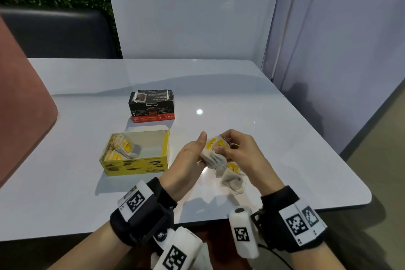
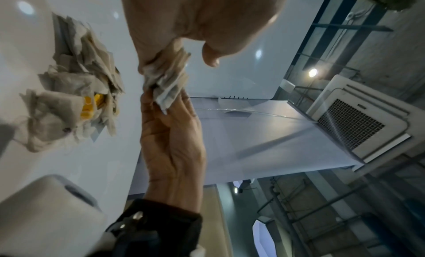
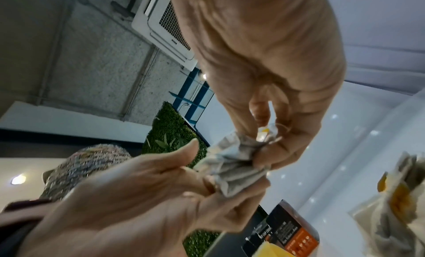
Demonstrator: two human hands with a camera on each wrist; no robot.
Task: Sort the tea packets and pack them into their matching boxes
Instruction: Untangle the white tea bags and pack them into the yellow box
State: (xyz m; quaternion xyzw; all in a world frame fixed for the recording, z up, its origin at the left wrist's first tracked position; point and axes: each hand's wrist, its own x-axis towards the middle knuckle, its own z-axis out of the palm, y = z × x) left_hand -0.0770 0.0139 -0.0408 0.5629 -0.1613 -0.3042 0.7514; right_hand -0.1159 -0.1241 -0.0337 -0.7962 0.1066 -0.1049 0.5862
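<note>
both the left hand point(image 1: 190, 155) and right hand point(image 1: 242, 151) pinch one tea bag bundle point(image 1: 215, 153); only the head view shows the yellow box point(image 1: 137, 166).

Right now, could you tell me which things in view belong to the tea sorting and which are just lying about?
Part of the job:
bundle of tea packets, held by left hand and right hand
loose packets
yellow box
black box

Just there:
table
dark seat

The open box point(image 1: 135, 165) is yellow with black smudged marks; the closed box point(image 1: 152, 106) is black with a red base strip. The tea bags point(image 1: 215, 155) are off-white (tags yellow). The table point(image 1: 87, 85) is glossy white.
</note>
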